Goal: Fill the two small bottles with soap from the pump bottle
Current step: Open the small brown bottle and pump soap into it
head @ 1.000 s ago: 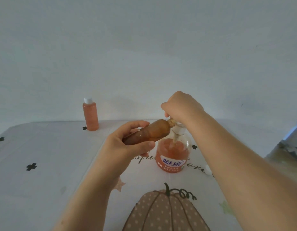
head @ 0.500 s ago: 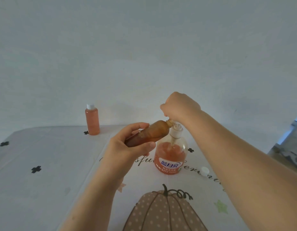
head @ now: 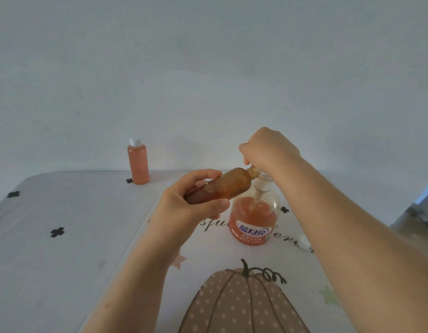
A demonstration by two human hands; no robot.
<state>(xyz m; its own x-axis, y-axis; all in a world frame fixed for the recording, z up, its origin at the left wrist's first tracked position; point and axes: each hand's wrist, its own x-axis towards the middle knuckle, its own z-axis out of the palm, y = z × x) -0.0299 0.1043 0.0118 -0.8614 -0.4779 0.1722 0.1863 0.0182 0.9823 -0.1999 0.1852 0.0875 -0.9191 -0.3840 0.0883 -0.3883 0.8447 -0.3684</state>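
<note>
the second fill is under way. the left hand (head: 191,207) wraps fingers and thumb round the tilted small bottle (head: 222,186), holding it nearly on its side with its open mouth against the spout of the pump bottle (head: 254,222), which stands on the worktop (head: 64,260) near the middle. the right hand (head: 270,150) is curled down over the pump head, hiding it. the capped small bottle (head: 138,162) stands upright at the far left, well apart, full of orange soap — that one looks done. the tilted one's dark tint makes its level hard to read. next, i judge, come more presses with the mouth kept tight to the spout, then the loose white cap (head: 304,241), lying right of the pump bottle, goes on. against half a second ago both grips and the mouth-to-spout contact are unchanged — only the cap now sits half hidden behind the right forearm.
</note>
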